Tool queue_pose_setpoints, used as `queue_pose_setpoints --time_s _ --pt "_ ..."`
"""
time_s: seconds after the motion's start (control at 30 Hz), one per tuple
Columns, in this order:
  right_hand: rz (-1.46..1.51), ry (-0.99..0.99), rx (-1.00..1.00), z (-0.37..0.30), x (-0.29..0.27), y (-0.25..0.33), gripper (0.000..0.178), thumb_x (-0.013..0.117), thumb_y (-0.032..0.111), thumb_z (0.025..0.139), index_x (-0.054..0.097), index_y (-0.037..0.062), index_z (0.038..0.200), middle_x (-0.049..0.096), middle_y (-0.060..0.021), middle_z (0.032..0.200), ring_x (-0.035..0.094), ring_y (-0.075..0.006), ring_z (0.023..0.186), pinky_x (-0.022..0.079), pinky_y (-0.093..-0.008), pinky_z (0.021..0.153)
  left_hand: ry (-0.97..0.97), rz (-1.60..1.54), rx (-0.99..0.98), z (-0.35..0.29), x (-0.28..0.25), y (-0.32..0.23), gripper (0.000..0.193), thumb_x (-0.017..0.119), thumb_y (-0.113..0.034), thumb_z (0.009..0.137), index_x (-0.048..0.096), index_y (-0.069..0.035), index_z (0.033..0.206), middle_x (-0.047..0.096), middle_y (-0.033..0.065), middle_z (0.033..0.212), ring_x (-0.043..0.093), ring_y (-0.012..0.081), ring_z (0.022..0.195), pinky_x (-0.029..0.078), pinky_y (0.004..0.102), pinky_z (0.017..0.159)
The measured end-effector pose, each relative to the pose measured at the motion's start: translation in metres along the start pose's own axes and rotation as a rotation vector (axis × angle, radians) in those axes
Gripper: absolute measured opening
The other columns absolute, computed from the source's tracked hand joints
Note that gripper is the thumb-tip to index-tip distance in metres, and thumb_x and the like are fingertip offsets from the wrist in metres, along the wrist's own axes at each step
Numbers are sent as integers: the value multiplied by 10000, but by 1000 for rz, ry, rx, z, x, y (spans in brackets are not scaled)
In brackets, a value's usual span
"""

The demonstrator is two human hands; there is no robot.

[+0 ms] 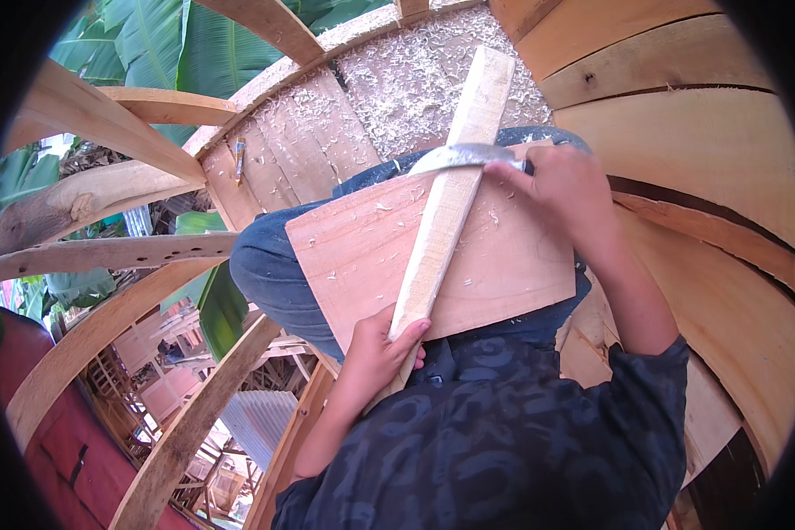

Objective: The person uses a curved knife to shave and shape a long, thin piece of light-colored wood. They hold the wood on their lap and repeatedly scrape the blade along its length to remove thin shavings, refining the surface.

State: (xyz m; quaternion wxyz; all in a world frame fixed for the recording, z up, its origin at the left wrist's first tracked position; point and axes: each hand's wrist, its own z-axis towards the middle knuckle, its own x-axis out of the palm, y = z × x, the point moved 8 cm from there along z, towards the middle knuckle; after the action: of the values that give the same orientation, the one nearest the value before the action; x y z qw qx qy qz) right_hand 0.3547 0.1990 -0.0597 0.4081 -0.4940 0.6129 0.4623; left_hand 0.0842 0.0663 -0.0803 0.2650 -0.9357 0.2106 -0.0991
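Note:
A long pale bar of wood slants across a flat reddish-brown board on my lap. My left hand is wrapped round the bar's near end, thumb lying over the top. In my right hand is the dark handle of a curved knife, mostly hidden by my fingers. Its broad silvery blade lies crosswise over the upper half of the bar, apparently touching it. Thin shavings are scattered on the board, and the bar's far end juts past the board's edge.
Wood shavings cover much of the plank floor ahead. A small slim yellowish object lies at the left. Wooden beams frame an opening there, with banana leaves and structures below. A plank wall stands close at the right.

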Motion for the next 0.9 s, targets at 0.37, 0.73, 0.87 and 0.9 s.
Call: queue_pose_setpoints --time_s 0.37,0.73,0.87,0.9 --pt "29 34 -99 -3 1 9 801 493 752 852 697 8 640 642 -198 633 661 -351 606 529 -426 560 -14 36 38 0 1 -4 291 641 -204 980 615 70 1076 636 43 736 641 102 617 534 264 567" --pt "21 -130 156 34 -17 -58 841 481 765 860 638 -15 589 600 -198 562 651 -362 579 529 -447 563 -25 25 55 -6 1 -2 299 626 -209 987 611 70 1092 643 46 765 643 104 620 540 262 577" --pt "77 -8 229 28 -35 -56 850 461 764 874 641 -23 607 607 -209 583 643 -362 570 534 -443 567 15 31 40 -2 -1 2 310 625 -218 988 610 72 1095 648 54 772 646 105 625 545 267 569" --pt "44 -2 117 21 -31 -31 848 458 758 881 656 -23 621 618 -213 600 650 -360 582 538 -441 570 11 29 42 -1 -1 3 311 625 -220 988 611 72 1096 650 56 773 648 107 625 546 268 568"
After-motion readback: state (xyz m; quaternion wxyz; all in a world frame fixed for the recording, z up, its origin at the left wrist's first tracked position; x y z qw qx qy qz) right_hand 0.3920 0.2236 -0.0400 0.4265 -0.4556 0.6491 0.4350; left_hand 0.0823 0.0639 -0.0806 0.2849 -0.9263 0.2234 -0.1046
